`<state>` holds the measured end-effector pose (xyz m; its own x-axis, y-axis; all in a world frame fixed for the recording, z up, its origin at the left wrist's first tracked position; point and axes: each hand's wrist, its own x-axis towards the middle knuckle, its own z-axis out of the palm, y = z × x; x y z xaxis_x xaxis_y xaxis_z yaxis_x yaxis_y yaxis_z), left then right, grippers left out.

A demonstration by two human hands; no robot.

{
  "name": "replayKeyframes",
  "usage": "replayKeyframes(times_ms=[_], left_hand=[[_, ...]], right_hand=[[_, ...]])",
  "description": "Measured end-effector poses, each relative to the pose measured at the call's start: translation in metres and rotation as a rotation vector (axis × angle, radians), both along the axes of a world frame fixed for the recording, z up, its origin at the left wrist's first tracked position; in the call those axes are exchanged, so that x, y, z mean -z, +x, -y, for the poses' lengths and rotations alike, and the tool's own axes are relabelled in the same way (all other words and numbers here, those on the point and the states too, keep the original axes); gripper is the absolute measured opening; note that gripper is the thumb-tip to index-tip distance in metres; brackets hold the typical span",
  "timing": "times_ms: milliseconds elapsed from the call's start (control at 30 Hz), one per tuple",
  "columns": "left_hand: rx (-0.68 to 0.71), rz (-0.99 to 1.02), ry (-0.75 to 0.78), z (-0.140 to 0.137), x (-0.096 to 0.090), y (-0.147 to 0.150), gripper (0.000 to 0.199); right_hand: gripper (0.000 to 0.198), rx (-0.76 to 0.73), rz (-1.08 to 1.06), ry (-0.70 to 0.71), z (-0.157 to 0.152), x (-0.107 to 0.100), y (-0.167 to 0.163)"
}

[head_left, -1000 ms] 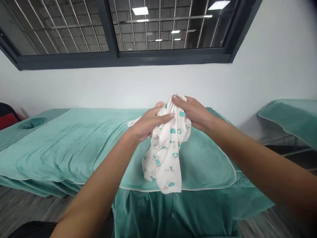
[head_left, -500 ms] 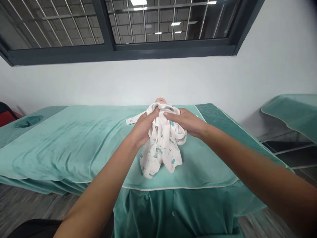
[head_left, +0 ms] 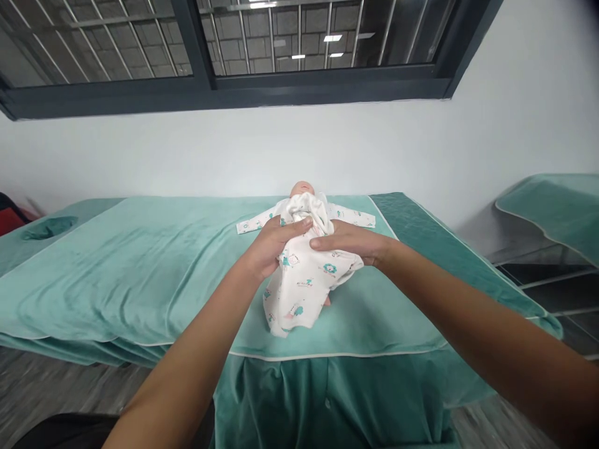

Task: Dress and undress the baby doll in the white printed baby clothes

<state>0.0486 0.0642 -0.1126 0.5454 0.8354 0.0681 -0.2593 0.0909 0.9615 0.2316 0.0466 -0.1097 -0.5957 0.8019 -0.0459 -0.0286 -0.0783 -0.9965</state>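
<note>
A baby doll (head_left: 302,186) lies on its back on the green bed cover, head toward the wall. Its printed long sleeves (head_left: 354,216) are spread out to both sides, and a bit of a foot or leg (head_left: 327,301) peeks out below. Over its body hangs a white baby garment (head_left: 304,274) with teal animal prints, bunched at the top. My left hand (head_left: 276,243) grips the garment's left side, thumb on top. On the other side my right hand (head_left: 349,242) holds it, thumb across the front and the other fingers partly hidden by cloth.
The light green cover (head_left: 116,268) spreads over a bed against the white wall (head_left: 224,156). A barred window (head_left: 299,75) is above. Another green-covered surface (head_left: 556,209) stands at the right, and a red and black item (head_left: 9,218) at the far left.
Both hands have come slightly lower and toward me with the garment's bunched top. The doll's head and right-hand sleeve show more, and the cloth now hangs in one broad piece.
</note>
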Motion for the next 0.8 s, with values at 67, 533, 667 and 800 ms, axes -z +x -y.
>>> replayKeyframes(times_ms=[67, 533, 667, 800], left_hand=[[0.008, 0.020, 0.007, -0.001, 0.003, 0.001, 0.049], [-0.002, 0.137, -0.017, -0.007, 0.015, -0.004, 0.041], [-0.050, 0.173, -0.093, -0.007, 0.018, 0.001, 0.043], [-0.013, 0.170, -0.188, -0.006, 0.023, 0.007, 0.043]], right_hand=[[0.043, 0.041, -0.021, 0.023, -0.001, 0.000, -0.002], [0.052, 0.252, -0.248, 0.017, -0.004, 0.010, -0.014], [0.048, 0.053, -0.068, 0.005, -0.001, 0.015, -0.008], [0.042, 0.193, -0.122, 0.018, -0.005, 0.020, -0.008]])
